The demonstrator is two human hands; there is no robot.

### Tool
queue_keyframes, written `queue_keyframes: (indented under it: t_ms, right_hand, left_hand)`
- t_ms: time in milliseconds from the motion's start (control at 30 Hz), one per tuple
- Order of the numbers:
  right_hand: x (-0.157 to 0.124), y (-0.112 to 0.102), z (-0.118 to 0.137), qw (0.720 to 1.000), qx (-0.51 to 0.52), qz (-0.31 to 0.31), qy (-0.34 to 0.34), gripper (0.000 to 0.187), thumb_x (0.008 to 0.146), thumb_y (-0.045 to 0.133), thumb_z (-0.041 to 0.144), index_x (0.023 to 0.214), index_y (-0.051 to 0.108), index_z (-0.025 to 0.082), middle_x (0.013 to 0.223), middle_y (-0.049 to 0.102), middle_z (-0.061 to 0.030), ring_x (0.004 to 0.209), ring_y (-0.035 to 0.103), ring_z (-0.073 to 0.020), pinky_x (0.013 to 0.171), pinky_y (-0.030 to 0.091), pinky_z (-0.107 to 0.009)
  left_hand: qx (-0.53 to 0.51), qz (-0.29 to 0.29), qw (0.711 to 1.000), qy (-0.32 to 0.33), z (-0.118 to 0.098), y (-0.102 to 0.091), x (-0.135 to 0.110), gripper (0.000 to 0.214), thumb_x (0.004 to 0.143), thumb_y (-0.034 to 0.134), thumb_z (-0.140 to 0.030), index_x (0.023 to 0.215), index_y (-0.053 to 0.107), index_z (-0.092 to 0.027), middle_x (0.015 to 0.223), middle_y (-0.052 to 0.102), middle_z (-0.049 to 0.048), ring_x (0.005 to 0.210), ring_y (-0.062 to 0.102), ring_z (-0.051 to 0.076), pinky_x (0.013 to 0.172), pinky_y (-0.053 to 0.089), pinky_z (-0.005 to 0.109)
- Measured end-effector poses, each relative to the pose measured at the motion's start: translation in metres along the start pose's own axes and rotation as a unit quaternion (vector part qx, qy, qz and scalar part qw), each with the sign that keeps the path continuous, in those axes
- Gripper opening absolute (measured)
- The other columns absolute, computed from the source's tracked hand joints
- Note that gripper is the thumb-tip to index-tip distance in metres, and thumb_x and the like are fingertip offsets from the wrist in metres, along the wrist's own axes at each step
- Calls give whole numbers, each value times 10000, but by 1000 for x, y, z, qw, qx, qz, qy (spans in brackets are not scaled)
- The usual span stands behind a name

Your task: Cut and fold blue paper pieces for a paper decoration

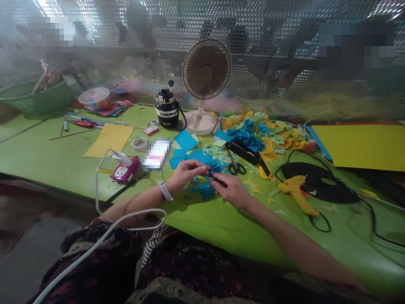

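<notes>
My left hand and my right hand meet above the green table, their fingertips pinching a small dark piece too small to name. Just below them lies a crumpled blue paper piece. Black-handled scissors rest just beyond my right hand, beside a black tool. A yellow hot glue gun lies further right. A white band circles my left wrist.
Heaped yellow, blue and green paper cut-outs lie at the back. Around them stand a desk fan and a black flask. A pink socket trails a white cable across my lap. Yellow card lies far right.
</notes>
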State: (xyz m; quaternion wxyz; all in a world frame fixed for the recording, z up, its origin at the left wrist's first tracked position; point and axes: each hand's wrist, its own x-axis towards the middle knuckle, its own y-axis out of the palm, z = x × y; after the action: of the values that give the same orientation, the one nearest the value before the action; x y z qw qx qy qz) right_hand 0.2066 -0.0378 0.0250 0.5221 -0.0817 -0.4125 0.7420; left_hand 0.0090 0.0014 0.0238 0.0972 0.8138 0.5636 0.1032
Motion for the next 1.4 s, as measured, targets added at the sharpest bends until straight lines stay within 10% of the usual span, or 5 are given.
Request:
queue_keyframes:
  t_ms: [333,1400]
  right_hand:
    - [-1,3,2,999,-11,46,12,216,933,555,340,833,655,176,672,610,-18,599,503,-141,583,362,-273]
    - [-4,-11,1,994,-43,104,-3,257,960,543,378,949,701,176,791,713,-66,704,623,-189,643,438,-296]
  left_hand:
    - [6,-2,999,-40,4,1,0,383,597,886,-449,648,662,-143,644,684,3,593,621,98,651,530,252]
    - [22,13,997,-70,3,2,-4,389,607,881,-479,657,702,-137,627,684,23,586,597,106,623,490,247]
